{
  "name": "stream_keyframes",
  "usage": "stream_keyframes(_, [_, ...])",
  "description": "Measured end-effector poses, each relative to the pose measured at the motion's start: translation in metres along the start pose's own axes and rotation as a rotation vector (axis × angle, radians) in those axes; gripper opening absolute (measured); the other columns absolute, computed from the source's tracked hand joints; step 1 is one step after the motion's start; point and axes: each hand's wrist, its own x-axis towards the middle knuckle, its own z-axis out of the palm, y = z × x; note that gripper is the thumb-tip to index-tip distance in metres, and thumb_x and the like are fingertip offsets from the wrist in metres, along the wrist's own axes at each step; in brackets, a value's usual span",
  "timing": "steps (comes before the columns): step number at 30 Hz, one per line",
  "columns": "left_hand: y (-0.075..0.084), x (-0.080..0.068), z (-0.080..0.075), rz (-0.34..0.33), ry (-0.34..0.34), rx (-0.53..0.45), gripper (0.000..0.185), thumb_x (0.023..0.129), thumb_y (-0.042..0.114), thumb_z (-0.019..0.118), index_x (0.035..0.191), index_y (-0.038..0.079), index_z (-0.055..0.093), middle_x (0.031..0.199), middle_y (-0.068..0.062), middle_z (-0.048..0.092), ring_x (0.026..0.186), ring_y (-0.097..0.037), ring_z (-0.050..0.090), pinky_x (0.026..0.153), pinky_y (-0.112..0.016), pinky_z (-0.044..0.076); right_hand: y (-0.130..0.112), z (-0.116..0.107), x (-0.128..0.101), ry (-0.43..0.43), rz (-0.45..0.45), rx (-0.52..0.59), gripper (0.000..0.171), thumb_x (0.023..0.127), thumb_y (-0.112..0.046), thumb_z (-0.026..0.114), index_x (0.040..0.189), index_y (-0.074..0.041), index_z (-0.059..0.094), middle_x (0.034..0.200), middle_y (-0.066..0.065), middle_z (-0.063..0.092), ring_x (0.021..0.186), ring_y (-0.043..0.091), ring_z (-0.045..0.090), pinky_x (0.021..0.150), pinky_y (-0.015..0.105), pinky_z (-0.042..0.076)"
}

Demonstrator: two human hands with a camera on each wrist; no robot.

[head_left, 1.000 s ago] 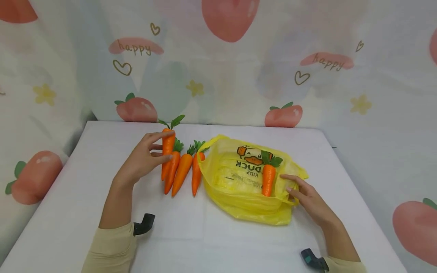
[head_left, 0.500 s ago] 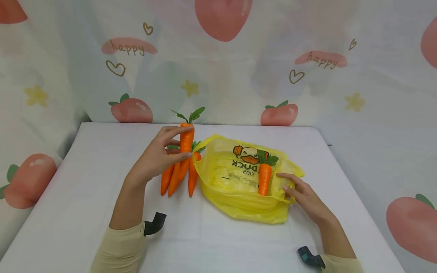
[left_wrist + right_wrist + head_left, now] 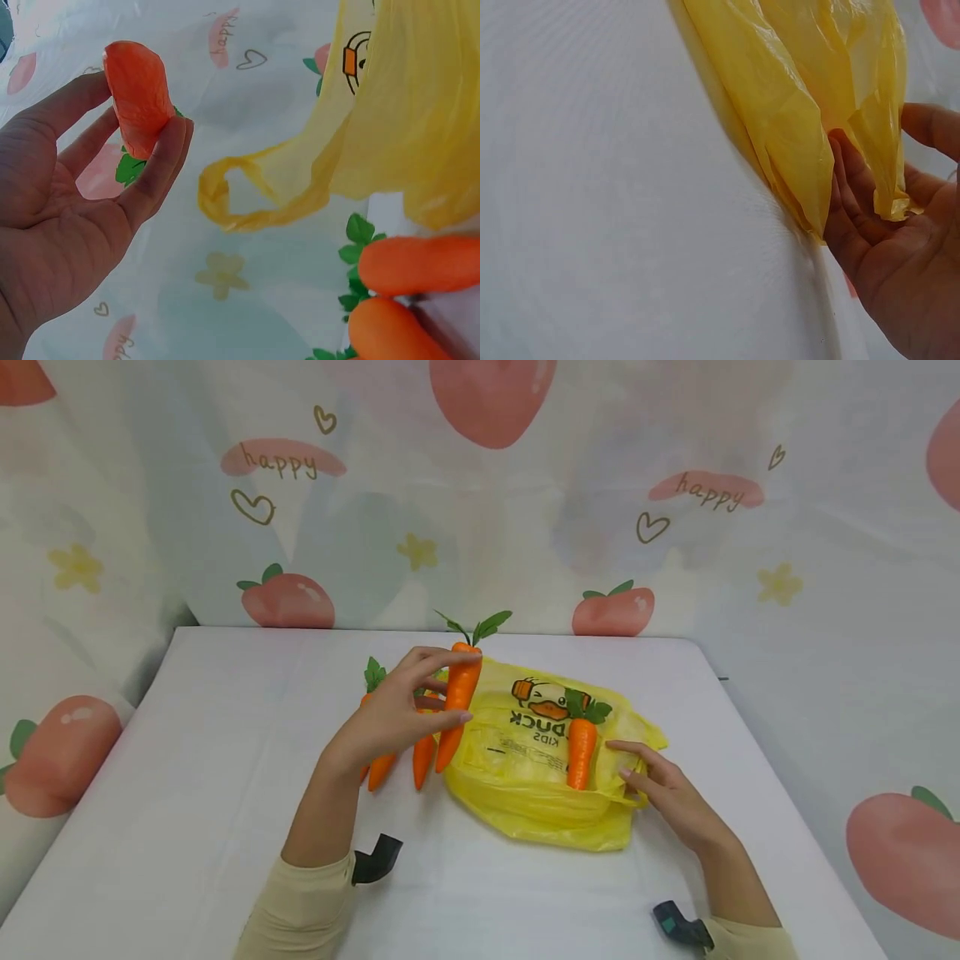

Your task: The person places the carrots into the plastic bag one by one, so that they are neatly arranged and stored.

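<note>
My left hand pinches an orange toy carrot with green leaves between thumb and fingers, lifted over the left edge of a yellow plastic bag. The left wrist view shows that carrot's tip in my fingers, with the bag's looped handle beyond. A second carrot lies on top of the bag. My right hand rests with straight fingers against the bag's right edge; its palm is open under the plastic.
More carrots lie side by side on the white table left of the bag, partly hidden by my left hand. A strawberry-print cloth hangs behind the table. The table's edges run left, right and front.
My left hand has lifted one carrot out of the row and carried it right, to the bag's left edge. The right hand has stayed at the bag's right edge.
</note>
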Motion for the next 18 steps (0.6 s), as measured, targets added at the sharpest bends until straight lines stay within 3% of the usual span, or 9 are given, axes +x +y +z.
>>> stream_keyframes(9, [0.002,0.012,0.024,-0.002,-0.077,-0.027,0.061,0.092,0.010,0.080,0.147,0.028,0.059,0.140,0.000,0.045,0.111,-0.025,0.059,0.096,-0.035,0.054,0.001,-0.001,-0.001,-0.002,-0.013,0.007,0.041,0.110,-0.025,0.052,0.149,-0.011,0.051,0.111,0.018,0.049,0.090,0.027,0.055,0.076,0.030,0.051])
stream_keyframes(18, [-0.006,0.025,0.048,-0.038,-0.141,-0.033,0.060,0.093,0.013,0.080,0.146,0.034,0.059,0.141,0.003,0.046,0.110,-0.023,0.059,0.093,-0.031,0.055,-0.002,0.001,-0.002,-0.006,-0.019,0.021,0.042,0.110,-0.023,0.052,0.149,-0.009,0.050,0.109,0.019,0.049,0.091,0.028,0.055,0.075,0.029,0.051])
